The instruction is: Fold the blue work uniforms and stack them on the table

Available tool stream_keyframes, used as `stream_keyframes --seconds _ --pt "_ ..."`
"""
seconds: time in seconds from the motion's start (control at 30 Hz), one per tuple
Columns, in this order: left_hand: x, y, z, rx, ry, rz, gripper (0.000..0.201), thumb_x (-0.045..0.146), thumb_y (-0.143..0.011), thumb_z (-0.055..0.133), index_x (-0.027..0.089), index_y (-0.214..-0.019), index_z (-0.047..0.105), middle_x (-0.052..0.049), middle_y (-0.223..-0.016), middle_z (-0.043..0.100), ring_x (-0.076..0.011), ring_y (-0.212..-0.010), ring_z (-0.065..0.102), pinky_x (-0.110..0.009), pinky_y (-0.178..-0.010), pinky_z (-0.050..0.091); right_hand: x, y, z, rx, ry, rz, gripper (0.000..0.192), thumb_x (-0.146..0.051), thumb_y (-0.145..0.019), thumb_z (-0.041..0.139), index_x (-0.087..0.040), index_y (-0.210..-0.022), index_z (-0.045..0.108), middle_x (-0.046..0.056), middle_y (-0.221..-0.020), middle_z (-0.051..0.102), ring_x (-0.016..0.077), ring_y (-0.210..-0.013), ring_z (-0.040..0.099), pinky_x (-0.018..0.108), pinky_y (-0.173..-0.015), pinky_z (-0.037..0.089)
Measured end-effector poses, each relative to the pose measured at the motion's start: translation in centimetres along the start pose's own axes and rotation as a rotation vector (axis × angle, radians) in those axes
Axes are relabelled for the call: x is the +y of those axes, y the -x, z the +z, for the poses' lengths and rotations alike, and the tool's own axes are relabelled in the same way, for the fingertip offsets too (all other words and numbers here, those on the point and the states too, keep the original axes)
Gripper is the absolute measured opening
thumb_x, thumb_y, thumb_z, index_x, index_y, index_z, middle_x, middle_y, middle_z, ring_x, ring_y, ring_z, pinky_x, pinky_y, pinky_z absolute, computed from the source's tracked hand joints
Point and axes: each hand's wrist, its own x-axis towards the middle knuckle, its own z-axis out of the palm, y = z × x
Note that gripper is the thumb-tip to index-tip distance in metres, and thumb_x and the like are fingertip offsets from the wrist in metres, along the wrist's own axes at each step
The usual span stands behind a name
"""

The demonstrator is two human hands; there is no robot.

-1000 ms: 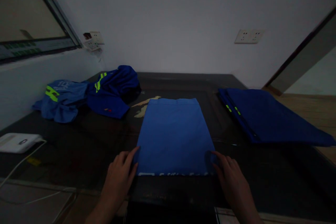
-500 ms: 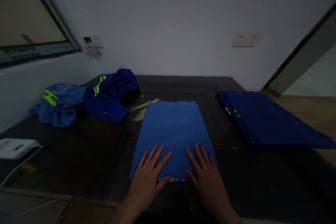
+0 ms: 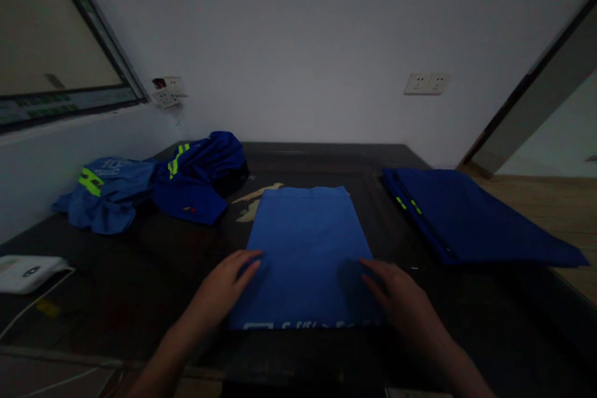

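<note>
A folded blue garment (image 3: 305,249) lies flat in the middle of the dark table (image 3: 140,261), with white lettering along its near edge. My left hand (image 3: 227,283) rests on the garment's left edge, fingers loosely spread. My right hand (image 3: 396,295) lies on its right edge, palm down. Neither hand grips the cloth.
A heap of unfolded blue garments with neon-yellow stripes (image 3: 153,183) sits at the back left. A stack of folded dark blue garments (image 3: 466,214) lies at the right, overhanging the table edge. A white device with a cable (image 3: 25,272) is at the left. Wall sockets (image 3: 424,83) are behind.
My hands slid from the garment's near middle outward to its left and right edges. The white lettering on the near edge shows again.
</note>
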Motion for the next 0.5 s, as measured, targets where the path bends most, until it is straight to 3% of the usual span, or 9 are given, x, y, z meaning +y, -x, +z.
stream_keyframes --seconds 0.13,0.27,0.4,0.5 --pt "-1.7 -8.0 -1.6 0.058 0.176 -0.105 0.05 0.045 -0.086 0.052 0.013 -0.123 0.061 -0.014 -0.125 0.064 -0.0277 -0.113 0.06 -0.038 -0.099 0.045 2.1 -9.0 -2.9 -0.016 -0.171 0.051 0.037 -0.024 -0.088 0.051 -0.015 -0.122 0.063 0.013 -0.12 0.066 0.0251 -0.111 0.062 0.039 -0.097 0.046" --pt "-3.3 -15.3 -0.7 0.031 0.369 -0.247 0.05 0.032 -0.081 0.06 0.006 -0.124 0.058 -0.017 -0.123 0.064 -0.0268 -0.111 0.061 -0.032 -0.091 0.047 3.8 -17.9 -1.9 -0.012 -0.406 0.321 0.037 -0.016 -0.085 0.055 -0.006 -0.119 0.062 0.017 -0.111 0.069 0.021 -0.097 0.065 0.032 -0.086 0.049" --pt "-4.1 -19.7 -0.2 0.072 0.439 -0.363 0.033 0.029 -0.077 0.063 0.006 -0.1 0.067 -0.016 -0.097 0.071 -0.0258 -0.092 0.065 -0.029 -0.071 0.049 4.5 -22.7 0.4 0.014 -0.496 0.442 0.036 -0.018 -0.089 0.048 -0.003 -0.12 0.06 0.015 -0.092 0.072 0.0148 -0.068 0.065 0.025 -0.062 0.051" --pt "-4.5 -21.5 0.0 0.08 0.48 -0.418 0.027 0.033 -0.076 0.065 0.007 -0.081 0.066 -0.01 -0.068 0.067 -0.0228 -0.072 0.064 -0.026 -0.057 0.044 4.7 -24.3 1.5 0.031 -0.545 0.448 0.029 -0.018 -0.089 0.048 -0.008 -0.11 0.067 0.011 -0.086 0.072 0.0134 -0.065 0.063 0.022 -0.059 0.049"
